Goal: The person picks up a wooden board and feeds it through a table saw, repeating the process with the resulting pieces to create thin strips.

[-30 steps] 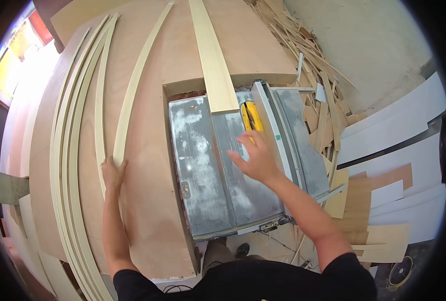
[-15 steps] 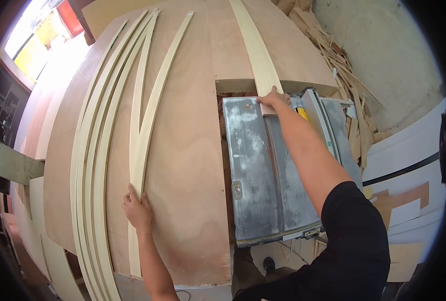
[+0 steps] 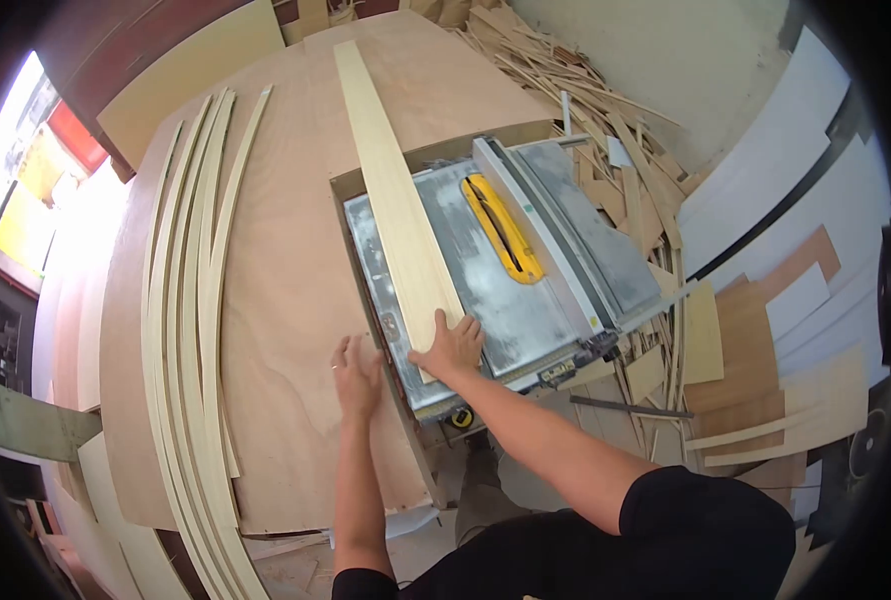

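Observation:
A long pale wooden board (image 3: 395, 190) lies lengthwise over the left part of the grey saw table (image 3: 495, 350) and onto the plywood surface beyond. My right hand (image 3: 451, 348) grips the near end of this board, thumb on one side and fingers on the other. To its left, my left hand (image 3: 356, 378) hovers or rests over the plywood by the saw's edge, fingers apart and holding nothing. The yellow blade insert (image 3: 503, 230) with its dark slot shows right of the board, beside the metal fence (image 3: 540, 225).
Several long thin strips (image 3: 170, 290) lie on the left of the large plywood surface (image 3: 285, 300). Wood offcuts (image 3: 565, 75) are heaped behind and right of the saw. Sheets and panels (image 3: 755, 370) lie at the right, and a tape measure (image 3: 461, 417) sits at the saw's front edge.
The board has come nearer and left across the saw table with my right hand. My left hand has let go of the strips and moved right, beside the saw. The view has shifted.

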The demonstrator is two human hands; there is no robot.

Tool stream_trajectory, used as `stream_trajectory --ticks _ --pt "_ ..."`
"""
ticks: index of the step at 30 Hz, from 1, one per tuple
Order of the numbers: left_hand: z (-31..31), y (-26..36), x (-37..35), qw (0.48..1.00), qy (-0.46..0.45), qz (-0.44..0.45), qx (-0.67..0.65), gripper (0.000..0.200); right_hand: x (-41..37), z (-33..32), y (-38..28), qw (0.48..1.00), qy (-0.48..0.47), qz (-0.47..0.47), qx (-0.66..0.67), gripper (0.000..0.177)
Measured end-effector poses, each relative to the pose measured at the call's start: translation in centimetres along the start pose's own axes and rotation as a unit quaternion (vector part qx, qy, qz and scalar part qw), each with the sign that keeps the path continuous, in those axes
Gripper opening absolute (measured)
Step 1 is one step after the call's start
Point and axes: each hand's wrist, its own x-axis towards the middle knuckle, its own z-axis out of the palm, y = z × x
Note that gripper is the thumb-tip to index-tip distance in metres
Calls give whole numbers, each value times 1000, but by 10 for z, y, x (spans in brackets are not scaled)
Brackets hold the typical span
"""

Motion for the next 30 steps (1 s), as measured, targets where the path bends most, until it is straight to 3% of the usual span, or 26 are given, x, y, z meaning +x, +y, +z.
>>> stream_trajectory --ticks 2,8,9,10,12,13,16,18,20,21,22,23,24,26,27,30 --pt "37 43 -22 994 -36 21 -104 60 -71 -8 54 1000 -11 -17 -1 99" --pt "100 109 -133 993 -54 -29 -101 84 -314 -49 270 996 -51 16 -74 107" --pt "89 131 -155 981 -90 -94 -142 85 -359 -59 306 994 -69 35 -82 110" --pt "87 141 -176 948 -103 -176 -245 84 -408 -66 345 993 -75 31 -83 110" --pt "86 158 -211 829 -121 -325 -438 83 -508 -89 414 986 -117 39 -112 114" --pt "97 149 -226 771 -126 -353 -515 68 -555 -99 440 977 -153 53 -137 116" --pt "112 142 -296 704 -92 -449 -543 68 -665 -94 515 968 -175 151 -95 103" --pt "104 169 -379 757 -77 -408 -504 60 -701 -70 556 969 -151 172 -92 91" --pt "102 178 -453 716 -174 -467 -489 60 -689 -46 561 984 -90 150 20 79" --pt "113 174 -496 707 -209 -452 -502 59 -676 -36 554 985 -59 138 80 73" --pt "96 181 -520 662 -345 -463 -477 61 -669 -32 546 971 -99 171 138 71" --pt "73 195 -536 610 -425 -461 -484 60 -660 -30 540 950 -135 205 193 68" --pt "75 187 -554 598 -523 -423 -436 61 -651 -25 537 925 -164 240 246 65" --pt "57 190 -562 530 -652 -371 -396 60 -664 -10 575 917 -278 242 149 59" --pt "59 182 -568 522 -650 -385 -396 59 -681 3 603 906 -327 248 101 55" --pt "68 164 -587 514 -656 -405 -376 56 -747 86 670 930 -266 65 246 56"
